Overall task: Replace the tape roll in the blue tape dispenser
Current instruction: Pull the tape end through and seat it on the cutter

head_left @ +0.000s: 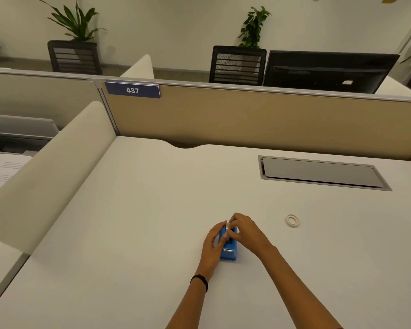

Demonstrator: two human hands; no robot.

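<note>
1. Both hands share the grip: left hand [214, 243] clasps the side of the blue tape dispenser [228, 250], right hand [244, 230] pinches a tape roll [227, 227] at its cradle.
2. Dispenser stands on the surface [128, 233]; a second roll [292, 220] lies apart, to the right.
3. Whether this roll is leaving or being seated, I cannot tell.
4. Next likely needs a steady base and straight movement at the cradle.

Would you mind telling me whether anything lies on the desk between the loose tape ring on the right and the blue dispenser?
Nothing visible does. The tape ring lies alone on the bare desk, right of the blue dispenser. Only the right hand sits on that side, pinching a roll at the dispenser's top, while the left hand steadies it.
</note>
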